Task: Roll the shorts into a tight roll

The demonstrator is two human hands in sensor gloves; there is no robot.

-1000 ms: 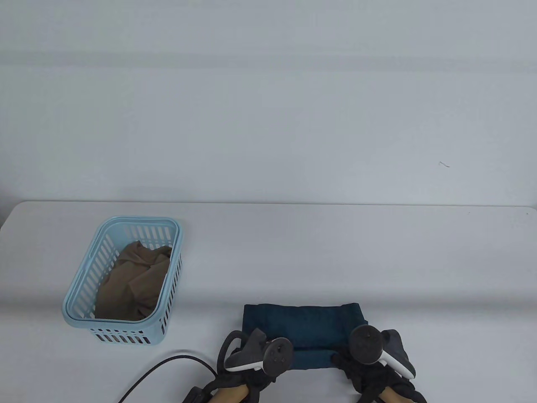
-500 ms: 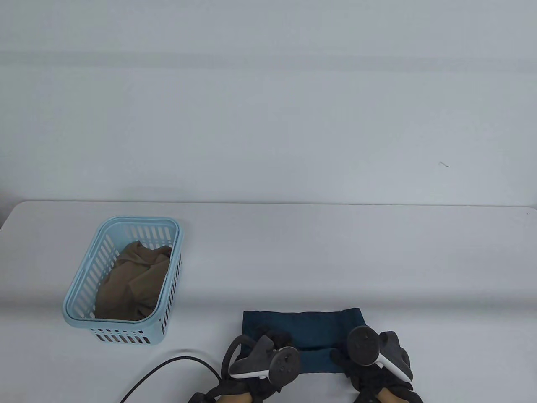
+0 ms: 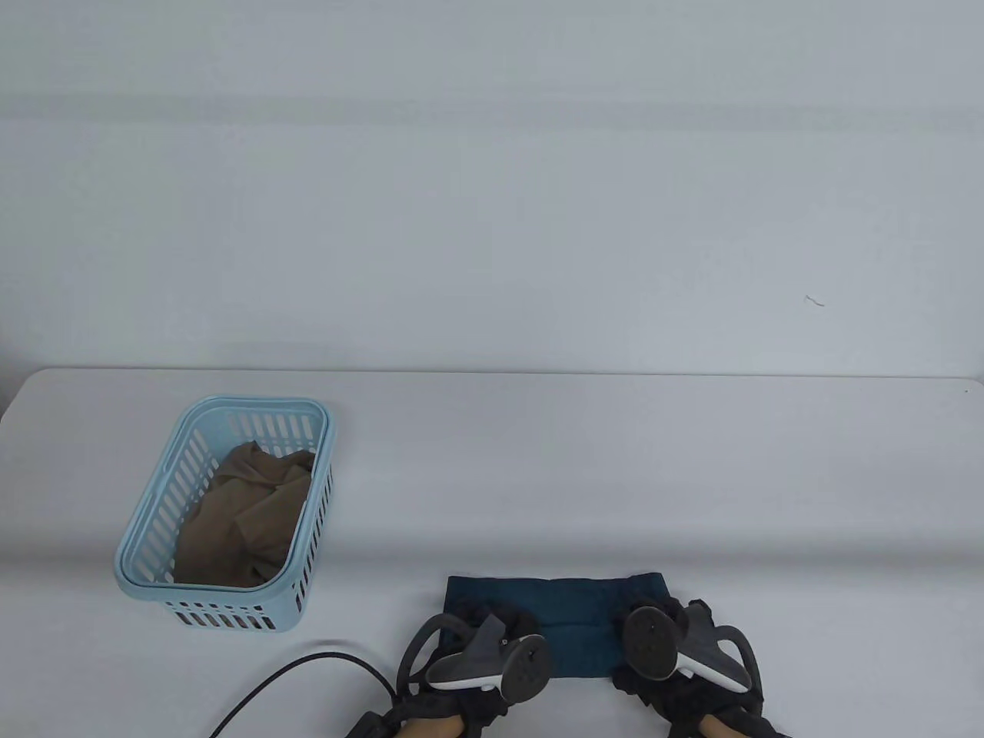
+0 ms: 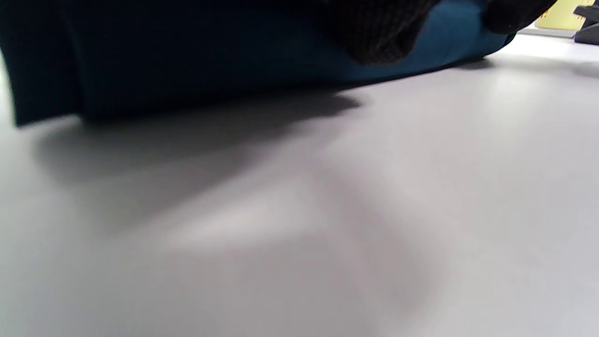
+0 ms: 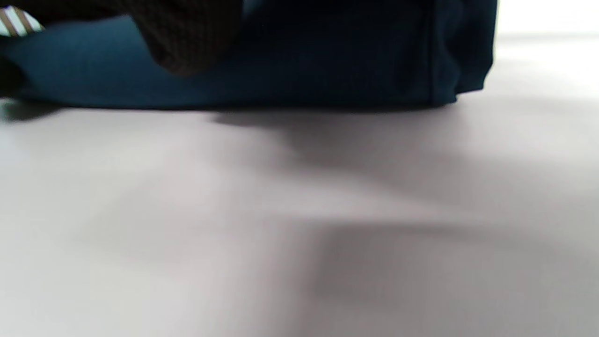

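Note:
The dark teal shorts (image 3: 576, 607) lie partly rolled at the table's near edge, with a flat strip still showing on the far side. My left hand (image 3: 492, 619) grips the roll's left end and my right hand (image 3: 676, 611) grips its right end, fingers curled over the fabric. The trackers hide most of both hands. The left wrist view shows the thick roll (image 4: 187, 56) on the table with a gloved finger (image 4: 379, 32) draped over it. In the right wrist view the roll (image 5: 327, 61) sits the same way under another gloved finger (image 5: 187, 32).
A light blue slotted basket (image 3: 146, 523) holding a brown garment (image 3: 246, 515) stands to the left. A black cable (image 3: 307, 669) curves over the table near my left hand. White tabletop stretches beyond and to the right of the shorts.
Both hands have moved forward over the shorts and the fingers now show on top of the fabric. The flat far strip has grown shorter, its far edge drawing nearer.

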